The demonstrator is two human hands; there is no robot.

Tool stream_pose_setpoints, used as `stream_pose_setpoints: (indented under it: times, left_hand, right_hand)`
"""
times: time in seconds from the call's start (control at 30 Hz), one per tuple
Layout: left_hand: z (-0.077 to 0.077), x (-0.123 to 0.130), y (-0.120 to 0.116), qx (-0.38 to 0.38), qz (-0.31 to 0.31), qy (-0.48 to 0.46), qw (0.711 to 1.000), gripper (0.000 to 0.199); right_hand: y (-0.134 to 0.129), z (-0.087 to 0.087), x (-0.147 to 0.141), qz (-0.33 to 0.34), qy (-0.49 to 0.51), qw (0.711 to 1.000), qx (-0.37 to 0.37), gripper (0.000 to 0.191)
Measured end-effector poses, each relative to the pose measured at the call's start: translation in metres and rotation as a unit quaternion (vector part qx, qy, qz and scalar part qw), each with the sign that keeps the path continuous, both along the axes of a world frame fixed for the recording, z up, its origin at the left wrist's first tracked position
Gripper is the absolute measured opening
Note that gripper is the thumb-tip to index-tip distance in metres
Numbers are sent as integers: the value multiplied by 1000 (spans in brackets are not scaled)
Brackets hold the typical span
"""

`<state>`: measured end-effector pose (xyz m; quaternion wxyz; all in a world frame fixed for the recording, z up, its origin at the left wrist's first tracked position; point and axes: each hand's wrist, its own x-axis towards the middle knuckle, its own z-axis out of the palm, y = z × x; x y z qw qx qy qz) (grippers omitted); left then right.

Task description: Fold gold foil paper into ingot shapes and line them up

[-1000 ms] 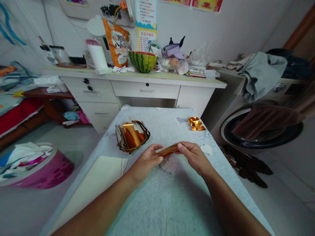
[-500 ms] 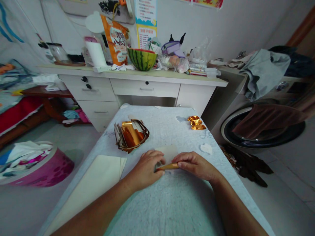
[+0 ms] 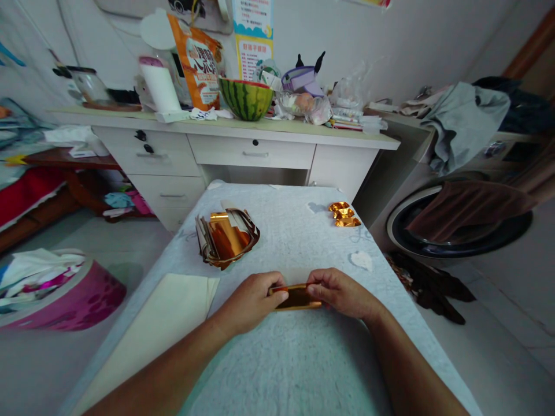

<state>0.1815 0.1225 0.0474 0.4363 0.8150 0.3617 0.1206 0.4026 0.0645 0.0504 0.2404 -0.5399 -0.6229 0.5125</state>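
A sheet of shiny gold foil paper (image 3: pixel 297 297) is held between my hands, low over the cloth-covered table. My left hand (image 3: pixel 259 297) pinches its left end with the thumb on top. At its right end, my right hand (image 3: pixel 340 293) has its fingers closed on the foil. Part of a pale paper lies just behind it. An open basket (image 3: pixel 255 236) with more gold foil sheets (image 3: pixel 229 238) stands behind my left hand. Three folded gold pieces (image 3: pixel 344 214) lie together at the back right of the table.
A large pale folded paper (image 3: pixel 169 315) lies along the left side of the table (image 3: pixel 277 370). Beyond, a white desk (image 3: pixel 243 133) carries a cut watermelon (image 3: pixel 246 101) and an orange bag (image 3: pixel 197 63). A pink bin (image 3: pixel 95 294) stands left, a washing machine (image 3: pixel 401 208) right.
The gold foil was a narrow folded strip and now shows a wider, opened face. Both hands have shifted their grip on its ends. The view has moved slightly.
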Motion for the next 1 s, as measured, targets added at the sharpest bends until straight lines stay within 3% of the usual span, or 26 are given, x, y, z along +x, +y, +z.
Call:
stream_pose_setpoints:
  times: [0.27,0.47,0.63,0.73,1.0]
  left_hand:
    - [-3,1,-1,40,57,32,997,10]
    - [-6,0,3,82,86,78,990,9]
    - [-7,-1,3,116,94,110,983,9]
    - [-8,0,2,125,111,129,977,17]
    - [-7,-2,3,145,114,152,971,15]
  right_hand:
    - [-1,-7,-7,-53,-75,995,42,5]
    - [2,-15,-13,-107,-130,982,82,21]
    - [4,-18,-22,-187,-206,953,117,36]
    - [4,-20,-26,-225,-220,942,113,39]
    - [2,-15,-27,-175,-268,937,138,14]
